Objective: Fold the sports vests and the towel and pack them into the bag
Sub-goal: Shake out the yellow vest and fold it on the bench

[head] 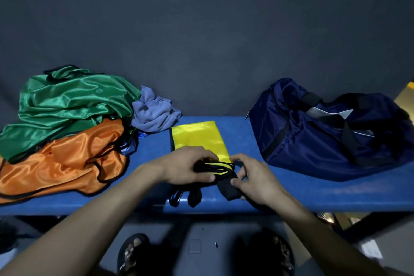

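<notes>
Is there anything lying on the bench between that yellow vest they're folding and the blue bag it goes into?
Nothing visible does. The yellow vest, held at its near end by both hands, lies mid-bench, and only bare blue bench separates it from the navy bag on the right. The other clothes are piled on the left.

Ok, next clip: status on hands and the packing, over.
Both hands, left and right, grip the yellow vest at its black straps. Green vest, orange vest, towel unfolded. Bag clear to the right.

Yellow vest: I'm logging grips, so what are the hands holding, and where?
Both hands hold the yellow vest at its near, black-trimmed strap end: left hand over the bunched straps, right hand pinching the black edging.
</notes>
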The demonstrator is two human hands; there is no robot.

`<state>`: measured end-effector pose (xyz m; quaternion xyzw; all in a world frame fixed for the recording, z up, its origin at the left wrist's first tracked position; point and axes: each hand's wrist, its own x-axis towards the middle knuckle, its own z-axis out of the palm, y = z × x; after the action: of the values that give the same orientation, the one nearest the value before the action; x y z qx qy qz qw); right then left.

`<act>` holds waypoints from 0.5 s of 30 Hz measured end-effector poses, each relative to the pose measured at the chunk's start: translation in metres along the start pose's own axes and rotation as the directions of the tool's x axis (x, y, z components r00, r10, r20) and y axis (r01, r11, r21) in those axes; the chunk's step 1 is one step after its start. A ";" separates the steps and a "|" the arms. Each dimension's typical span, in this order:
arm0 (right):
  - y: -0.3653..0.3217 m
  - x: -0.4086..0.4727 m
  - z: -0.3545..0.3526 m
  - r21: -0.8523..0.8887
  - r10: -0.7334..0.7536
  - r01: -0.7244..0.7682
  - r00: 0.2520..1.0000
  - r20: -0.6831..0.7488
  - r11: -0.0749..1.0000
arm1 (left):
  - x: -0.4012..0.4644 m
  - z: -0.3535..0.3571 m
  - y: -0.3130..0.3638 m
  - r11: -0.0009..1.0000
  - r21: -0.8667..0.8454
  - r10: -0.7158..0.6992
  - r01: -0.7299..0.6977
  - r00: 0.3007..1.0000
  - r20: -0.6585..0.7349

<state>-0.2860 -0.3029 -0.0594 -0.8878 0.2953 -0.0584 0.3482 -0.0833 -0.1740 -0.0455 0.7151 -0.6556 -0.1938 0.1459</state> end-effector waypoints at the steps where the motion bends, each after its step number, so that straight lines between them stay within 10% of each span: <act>1: 0.001 -0.002 0.002 0.038 0.008 -0.008 1.000 -0.011 0.999 | -0.001 0.005 0.000 0.998 0.056 0.002 -0.002 1.000 0.002; 6: 0.007 -0.012 0.005 -0.050 -0.103 0.100 0.994 -0.048 0.994 | 0.003 0.028 0.013 0.967 0.251 -0.003 0.047 0.986 -0.169; 15: 0.013 -0.026 0.017 -0.621 -0.452 0.339 0.892 -0.027 0.707 | 0.002 0.035 0.011 0.991 0.109 -0.046 0.081 0.955 -0.294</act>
<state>-0.3086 -0.2856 -0.0781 -0.9849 0.1302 -0.1139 0.0000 -0.1094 -0.1757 -0.0711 0.7639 -0.6141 -0.0515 0.1915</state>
